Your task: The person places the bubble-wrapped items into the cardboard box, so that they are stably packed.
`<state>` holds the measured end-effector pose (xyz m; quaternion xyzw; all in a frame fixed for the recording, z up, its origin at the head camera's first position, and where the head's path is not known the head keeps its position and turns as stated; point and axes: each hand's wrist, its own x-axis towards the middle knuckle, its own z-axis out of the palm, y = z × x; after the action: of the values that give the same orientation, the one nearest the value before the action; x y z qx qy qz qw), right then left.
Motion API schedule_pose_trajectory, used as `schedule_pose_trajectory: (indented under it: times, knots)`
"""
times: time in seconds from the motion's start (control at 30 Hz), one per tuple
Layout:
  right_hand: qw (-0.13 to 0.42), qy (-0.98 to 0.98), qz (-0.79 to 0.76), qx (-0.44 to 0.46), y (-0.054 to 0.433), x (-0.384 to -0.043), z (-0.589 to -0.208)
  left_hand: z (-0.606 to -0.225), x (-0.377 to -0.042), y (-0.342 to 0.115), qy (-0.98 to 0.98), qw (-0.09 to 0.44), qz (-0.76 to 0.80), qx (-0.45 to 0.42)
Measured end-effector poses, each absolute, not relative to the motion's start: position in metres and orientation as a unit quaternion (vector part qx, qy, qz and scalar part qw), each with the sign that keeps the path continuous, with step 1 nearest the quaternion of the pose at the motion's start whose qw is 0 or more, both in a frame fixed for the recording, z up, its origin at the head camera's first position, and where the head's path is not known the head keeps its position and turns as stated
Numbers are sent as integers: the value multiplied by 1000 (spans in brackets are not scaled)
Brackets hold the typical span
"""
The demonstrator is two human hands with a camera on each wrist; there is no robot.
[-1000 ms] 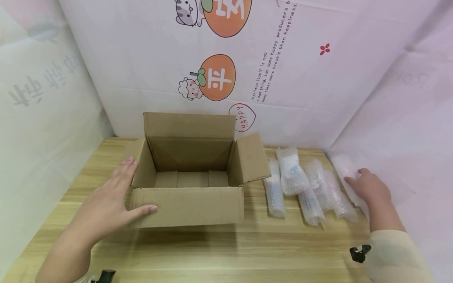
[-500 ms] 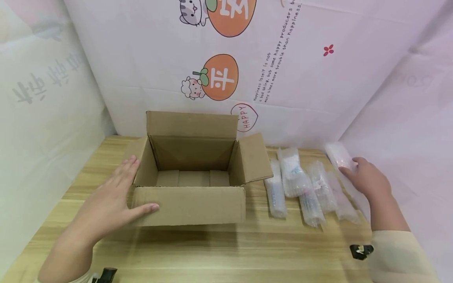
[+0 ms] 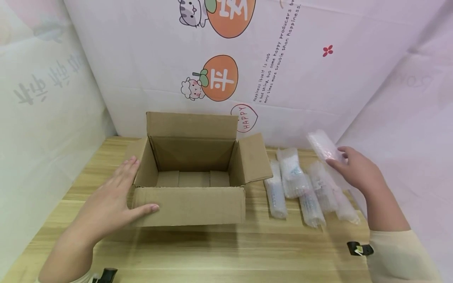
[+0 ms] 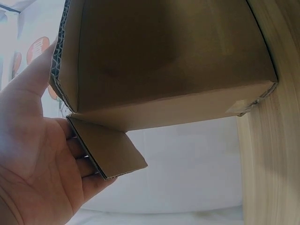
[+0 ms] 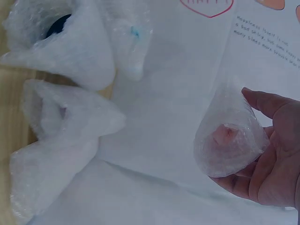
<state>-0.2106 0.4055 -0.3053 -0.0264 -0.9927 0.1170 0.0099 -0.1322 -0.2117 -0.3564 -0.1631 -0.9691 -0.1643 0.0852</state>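
Observation:
An opened cardboard box (image 3: 192, 179) stands on the table, flaps spread. My left hand (image 3: 104, 208) rests on it, straight fingers along the left flap and thumb across the front flap (image 3: 198, 206). In the left wrist view, the fingers pass behind a small flap (image 4: 110, 147). My right hand (image 3: 362, 173) grips a bubble-wrapped package (image 3: 323, 144) between thumb and fingers, raised at the table's far right. The right wrist view shows the package (image 5: 229, 145) end-on, with something pinkish inside the wrap. What the wrap encloses is hidden.
Several bubble-wrapped packages (image 3: 311, 200) lie in a loose row right of the box, some overlapping. Printed white sheeting (image 3: 283, 118) stands behind the table (image 3: 184, 255) and along both sides. The box's right flap (image 3: 254, 157) juts toward the packages.
My right hand has moved left and away from me along the right sheet, lifting the wrapped package from beside the others. My left hand stays on the box.

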Motion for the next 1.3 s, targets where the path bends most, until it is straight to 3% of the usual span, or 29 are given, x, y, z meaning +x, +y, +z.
schedule_pose_trajectory:
  times: [1.3]
  knots:
    - [52, -979, 145, 137, 271, -208, -210, -358, -133, -213, -969, 91, -167, -160]
